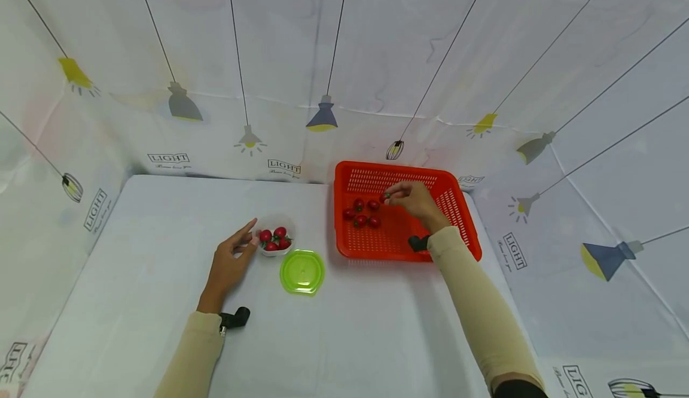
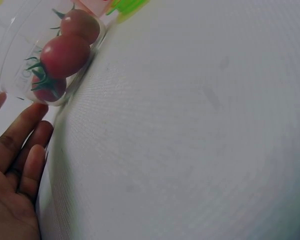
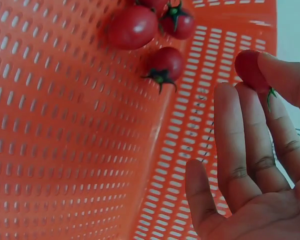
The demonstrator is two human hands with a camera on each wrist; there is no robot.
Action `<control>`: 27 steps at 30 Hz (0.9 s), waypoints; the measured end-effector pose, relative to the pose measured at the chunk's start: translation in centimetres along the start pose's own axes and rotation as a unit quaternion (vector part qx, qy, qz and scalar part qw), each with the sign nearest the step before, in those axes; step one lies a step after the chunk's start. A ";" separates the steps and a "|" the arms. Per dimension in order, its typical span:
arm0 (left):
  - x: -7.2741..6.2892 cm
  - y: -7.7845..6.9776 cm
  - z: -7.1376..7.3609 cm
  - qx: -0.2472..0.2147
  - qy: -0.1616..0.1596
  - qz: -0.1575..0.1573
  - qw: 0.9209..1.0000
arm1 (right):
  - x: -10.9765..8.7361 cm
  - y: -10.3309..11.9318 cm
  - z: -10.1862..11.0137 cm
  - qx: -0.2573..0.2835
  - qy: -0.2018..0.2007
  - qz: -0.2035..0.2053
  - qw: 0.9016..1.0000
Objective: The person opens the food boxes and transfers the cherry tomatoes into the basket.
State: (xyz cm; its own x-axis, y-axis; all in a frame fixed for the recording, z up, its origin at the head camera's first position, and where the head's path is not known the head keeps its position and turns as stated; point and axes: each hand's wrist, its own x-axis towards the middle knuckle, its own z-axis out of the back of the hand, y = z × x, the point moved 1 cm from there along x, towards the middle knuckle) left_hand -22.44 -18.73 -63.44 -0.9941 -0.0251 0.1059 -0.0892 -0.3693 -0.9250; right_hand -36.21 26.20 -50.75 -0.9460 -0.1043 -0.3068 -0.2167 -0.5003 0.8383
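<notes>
My right hand (image 1: 411, 199) pinches a cherry tomato (image 3: 251, 71) between thumb and fingertips, over the red plastic basket (image 1: 382, 243). The tomato's green stem points back toward the palm. Several more cherry tomatoes (image 3: 134, 27) lie on the basket floor beside that hand. On the table, a small clear plastic container (image 1: 276, 253) holds several cherry tomatoes (image 2: 65, 56) with green stems. My left hand (image 1: 230, 266) stands at the container's left side, its fingers loosely extended and the fingertips right at the clear wall.
A bright green lid (image 1: 302, 272) lies on the white tabletop (image 1: 344, 326) just in front of the container, left of the basket. Behind the table hangs a white sheet (image 1: 280, 39) printed with lamps, close to the basket's far rim.
</notes>
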 end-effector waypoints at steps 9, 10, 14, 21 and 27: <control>0.1 0.0 0.0 0.009 0.001 0.002 1.000 | 1.5 -1.2 0.3 -0.020 -0.006 -0.012 1.000; 0.1 0.0 0.0 0.011 0.001 0.002 1.000 | 1.7 -1.3 0.4 -0.023 -0.009 -0.016 1.000; 0.2 0.0 -0.1 0.009 -0.001 0.001 1.000 | 2.3 -1.7 0.5 -0.029 -0.015 -0.031 0.999; 0.2 -0.1 0.0 0.009 -0.001 0.002 1.000 | 3.1 -2.2 0.1 -0.057 -0.002 -0.044 0.997; 0.1 -0.1 0.0 0.011 0.003 0.002 1.000 | 3.7 -3.3 -0.2 -0.097 0.003 -0.063 0.993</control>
State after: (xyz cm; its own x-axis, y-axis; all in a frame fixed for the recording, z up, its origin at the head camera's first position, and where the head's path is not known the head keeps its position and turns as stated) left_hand -22.49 -18.67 -63.34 -0.9947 -0.0204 0.1004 -0.0847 -0.3887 -0.9175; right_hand -38.90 27.29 -54.73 -0.9130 -0.0356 -0.4064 -0.2814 -0.6663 0.6906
